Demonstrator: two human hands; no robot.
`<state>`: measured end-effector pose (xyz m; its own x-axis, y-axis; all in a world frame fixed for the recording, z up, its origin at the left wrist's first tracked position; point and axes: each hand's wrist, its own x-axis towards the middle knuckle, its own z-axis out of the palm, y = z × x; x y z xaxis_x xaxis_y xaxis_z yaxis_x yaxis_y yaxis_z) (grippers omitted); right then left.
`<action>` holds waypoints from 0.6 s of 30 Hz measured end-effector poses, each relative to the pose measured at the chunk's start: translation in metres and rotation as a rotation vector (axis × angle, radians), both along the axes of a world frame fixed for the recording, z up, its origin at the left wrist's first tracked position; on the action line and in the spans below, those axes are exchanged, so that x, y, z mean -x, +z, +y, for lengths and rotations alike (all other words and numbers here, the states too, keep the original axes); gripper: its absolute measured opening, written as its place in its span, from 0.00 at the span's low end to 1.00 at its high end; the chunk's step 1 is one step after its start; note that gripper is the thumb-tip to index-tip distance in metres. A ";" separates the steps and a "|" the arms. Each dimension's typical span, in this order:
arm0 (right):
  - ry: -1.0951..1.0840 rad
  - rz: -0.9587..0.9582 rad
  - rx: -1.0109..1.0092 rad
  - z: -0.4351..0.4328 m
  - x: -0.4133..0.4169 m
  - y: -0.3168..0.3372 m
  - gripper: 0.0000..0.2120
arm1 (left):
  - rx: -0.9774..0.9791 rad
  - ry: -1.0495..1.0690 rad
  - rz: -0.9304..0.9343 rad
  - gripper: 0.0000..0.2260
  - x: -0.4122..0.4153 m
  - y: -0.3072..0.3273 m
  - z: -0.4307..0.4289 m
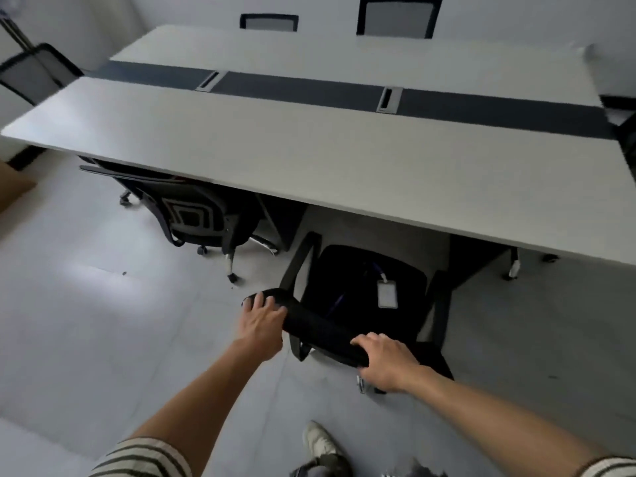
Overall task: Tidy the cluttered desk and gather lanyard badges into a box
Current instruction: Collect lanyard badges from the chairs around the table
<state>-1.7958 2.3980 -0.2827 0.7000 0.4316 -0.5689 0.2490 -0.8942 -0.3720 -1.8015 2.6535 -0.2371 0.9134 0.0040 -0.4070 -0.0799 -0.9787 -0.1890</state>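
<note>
Black chair [409, 321]: left hand [262, 321], right hand [386, 363] grip backrest [320, 326]; one badge [387, 295] on seat [344, 270].

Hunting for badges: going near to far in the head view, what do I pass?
Shoe, right hand then left hand gripping the chair backrest, lanyard badge on its seat, white desk, dark centre strip, far chairs.
</note>
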 end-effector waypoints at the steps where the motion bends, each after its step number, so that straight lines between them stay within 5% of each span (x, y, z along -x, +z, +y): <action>1: 0.014 0.026 0.000 -0.001 0.010 -0.001 0.30 | 0.007 0.003 0.009 0.21 0.007 -0.004 0.000; 12: 0.123 0.161 -0.062 -0.049 0.078 0.007 0.35 | 0.072 0.000 0.185 0.23 0.103 -0.031 -0.033; 18: -0.088 0.611 -0.175 -0.065 0.038 0.019 0.43 | 0.324 0.120 0.604 0.36 0.064 -0.006 -0.033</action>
